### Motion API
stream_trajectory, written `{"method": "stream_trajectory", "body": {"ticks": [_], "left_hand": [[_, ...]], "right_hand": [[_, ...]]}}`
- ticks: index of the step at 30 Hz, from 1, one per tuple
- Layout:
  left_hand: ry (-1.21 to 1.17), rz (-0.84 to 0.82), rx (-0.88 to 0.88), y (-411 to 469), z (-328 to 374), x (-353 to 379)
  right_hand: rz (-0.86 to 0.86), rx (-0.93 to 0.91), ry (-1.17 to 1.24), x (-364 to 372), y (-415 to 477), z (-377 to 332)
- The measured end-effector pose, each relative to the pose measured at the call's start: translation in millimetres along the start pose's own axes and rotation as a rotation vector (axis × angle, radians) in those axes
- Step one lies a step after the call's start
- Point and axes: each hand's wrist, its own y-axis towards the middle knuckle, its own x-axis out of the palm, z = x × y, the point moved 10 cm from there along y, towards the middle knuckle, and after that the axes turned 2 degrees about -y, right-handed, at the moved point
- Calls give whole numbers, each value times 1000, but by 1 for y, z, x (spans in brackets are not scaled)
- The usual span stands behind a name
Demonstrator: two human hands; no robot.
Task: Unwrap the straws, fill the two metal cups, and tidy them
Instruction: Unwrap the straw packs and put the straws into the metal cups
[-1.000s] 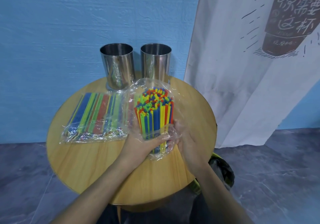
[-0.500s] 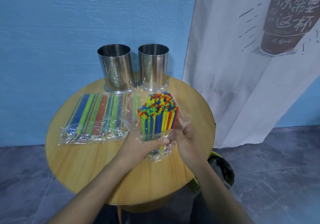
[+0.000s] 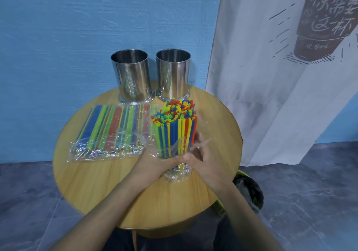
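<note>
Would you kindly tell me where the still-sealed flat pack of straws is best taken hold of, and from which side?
Probably grip the sealed pack across its middle, from above at its near-left side: it lies flat, straws running away from you; the metal cups stand behind it, and the left hand and right hand hold the opened bundle on its right.

This looks like a corner of a drinks shop or café, though I cannot be sure. At the right of the frame hangs a white banner [image 3: 271, 76] with a drawn stack of brown cups and Chinese writing. My small round wooden table [image 3: 96, 183], against a blue wall [image 3: 77, 27] on a grey stone-look floor [image 3: 310, 192], carries a pack of coloured straws [image 3: 116, 128] and two metal cups [image 3: 131, 76].
</note>
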Motion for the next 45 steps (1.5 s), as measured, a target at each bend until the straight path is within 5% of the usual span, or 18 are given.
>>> {"method": "stream_trajectory", "body": {"ticks": [11, 20, 25, 33, 40, 45], "left_hand": [[104, -98, -146, 17, -15, 13], [273, -186, -106, 38, -6, 21], [269, -280, -268, 56, -24, 28], [215, -84, -296, 127, -19, 12], [93, -2, -298, 160, 31, -2], [-21, 116, -290, 174, 71, -18]], "right_hand": [[82, 13, -34, -4, 17, 3], [230, -14, 16, -30, 44, 9], [248, -13, -77, -48, 79, 9], [114, 22, 9, -55, 140, -15], [233, -68, -486, -97, 165, -95], [176, 42, -466, -109, 184, -115]]}}
